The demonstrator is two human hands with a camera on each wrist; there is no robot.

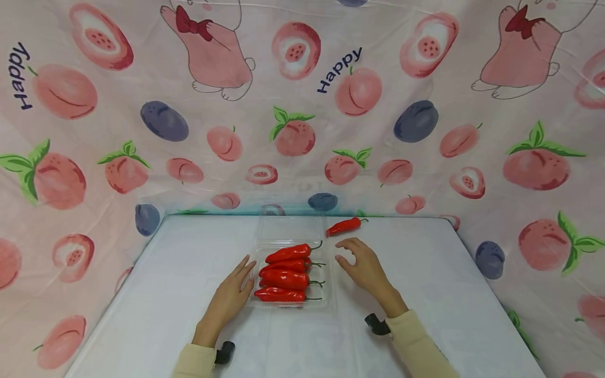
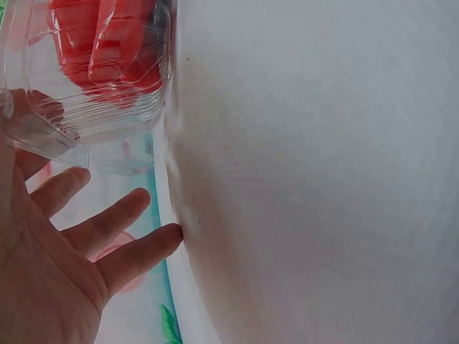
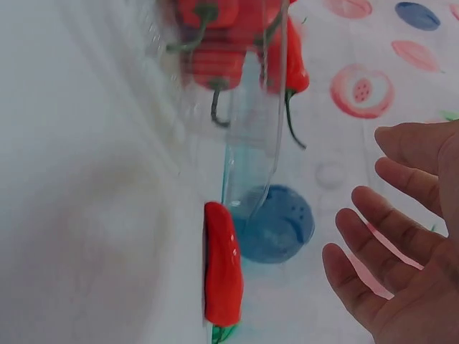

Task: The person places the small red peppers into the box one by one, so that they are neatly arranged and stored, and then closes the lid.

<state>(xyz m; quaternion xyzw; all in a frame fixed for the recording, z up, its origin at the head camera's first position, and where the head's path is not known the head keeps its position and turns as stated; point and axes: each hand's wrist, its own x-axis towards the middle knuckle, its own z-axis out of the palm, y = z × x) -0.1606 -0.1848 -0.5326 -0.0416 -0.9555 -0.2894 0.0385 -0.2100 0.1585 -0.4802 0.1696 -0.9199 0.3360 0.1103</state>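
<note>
Several red peppers [image 1: 285, 279] with green stems lie side by side in a clear plastic box [image 1: 328, 294], stems toward the right. My left hand [image 1: 230, 294] is at the box's left side, fingers spread; in the left wrist view its thumb shows behind the clear wall [image 2: 107, 129]. To the right of the box my right hand [image 1: 366, 266] hovers with relaxed, slightly bent fingers, nothing between them. One loose red pepper [image 1: 345, 227] lies on the table behind the box's right corner, just beyond the right fingertips. The right wrist view also shows this loose pepper [image 3: 224, 265].
The box's clear lid [image 1: 291, 227] stands hinged back at the far side, near the table's rear edge. A white-covered table [image 1: 156, 299] lies beneath. Behind it hangs a cloth [image 1: 302, 94] printed with peaches. Each wrist carries a black camera [image 1: 377, 324].
</note>
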